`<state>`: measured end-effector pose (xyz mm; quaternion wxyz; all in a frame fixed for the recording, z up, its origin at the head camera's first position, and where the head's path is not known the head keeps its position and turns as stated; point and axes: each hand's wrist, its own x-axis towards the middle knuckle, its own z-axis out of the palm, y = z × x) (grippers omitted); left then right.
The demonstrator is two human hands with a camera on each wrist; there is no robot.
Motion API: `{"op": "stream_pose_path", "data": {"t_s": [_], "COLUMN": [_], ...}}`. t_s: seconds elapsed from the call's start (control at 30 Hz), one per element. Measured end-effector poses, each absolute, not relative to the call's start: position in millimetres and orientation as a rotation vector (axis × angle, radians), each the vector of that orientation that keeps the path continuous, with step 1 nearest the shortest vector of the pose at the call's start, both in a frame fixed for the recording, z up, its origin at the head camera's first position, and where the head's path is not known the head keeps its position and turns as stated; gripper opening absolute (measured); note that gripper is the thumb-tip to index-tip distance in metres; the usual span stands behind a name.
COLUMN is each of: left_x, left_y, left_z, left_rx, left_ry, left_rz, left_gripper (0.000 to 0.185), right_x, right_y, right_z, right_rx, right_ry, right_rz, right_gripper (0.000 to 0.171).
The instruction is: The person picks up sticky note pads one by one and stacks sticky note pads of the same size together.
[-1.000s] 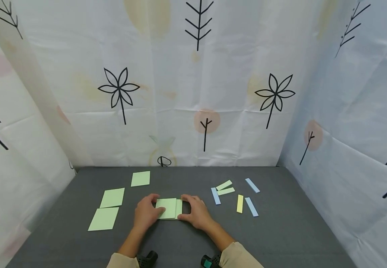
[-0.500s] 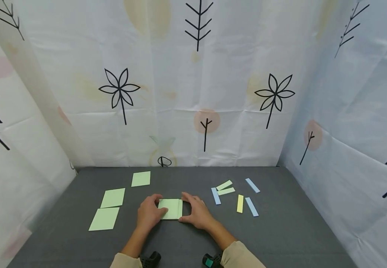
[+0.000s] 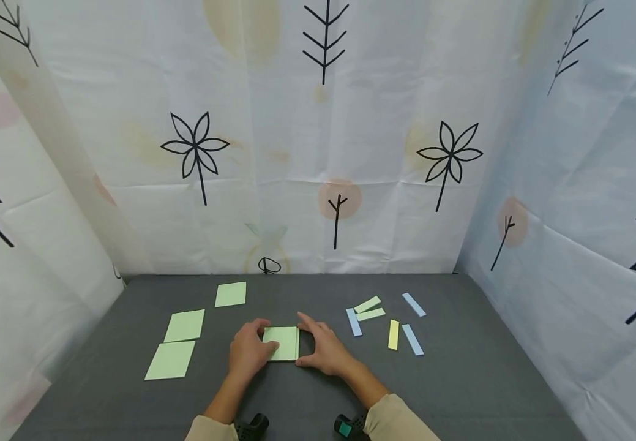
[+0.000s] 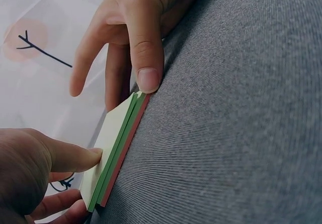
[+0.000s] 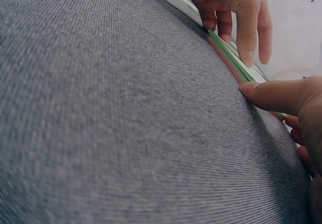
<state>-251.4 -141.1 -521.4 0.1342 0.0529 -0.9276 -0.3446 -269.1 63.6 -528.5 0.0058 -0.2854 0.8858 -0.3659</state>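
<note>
Head view: a square stack of thin tiles lies flat on grey ribbed cloth, directly between the two hands of a seated or standing person. The left hand is partly closed on the stack's left side, its thumb pressing the pale-green top face and its fingers at the far-left edge. The right hand frames the opposite side: the thumb touches the near right corner, the fingers reach toward the far corner, and the stack's right edge sits between them; the forefinger extends clear of the tiles.

Left wrist view: the layers show edge-on, green above and red lowest, next to the cloth. The topmost tile is slightly offset toward the left hand, leaving a narrow margin on the right side. Right wrist view: the same green and red edges run between the two thumbs.

Elsewhere on the cloth: to the left, three loose pale-green squares, one far, one middle and one near; to the right of the right hand, three blue strips, two pale-green strips, touching or nearly so, and a yellow strip. Behind hangs a white patterned curtain.
</note>
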Motion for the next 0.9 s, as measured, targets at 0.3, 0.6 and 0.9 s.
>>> {"op": "stream_pose_path", "data": {"t_s": [0.3, 0.6, 0.9], "left_x": [-251.5, -251.1, -249.9], "left_y": [-138.6, -136.1, -136.2], "left_z": [-521.7, -520.6, -521.3], "left_rx": [0.134, 0.155, 0.134], "left_ry": [-2.699, -2.692, -2.686], "left_rz": [-0.991, -1.000, -0.965], "left_gripper": [0.041, 0.041, 0.037], "right_x": [-269.4, -269.7, -270.1], "right_y": [64.2, 64.0, 60.0], "right_z": [-527.9, -530.4, -535.6], "right_rx": [-0.898, -0.939, -1.063], "right_ry": [2.751, 2.788, 2.897], "right_rz": [-1.146, -1.136, -1.032], "right_gripper": [0.098, 0.094, 0.068]}}
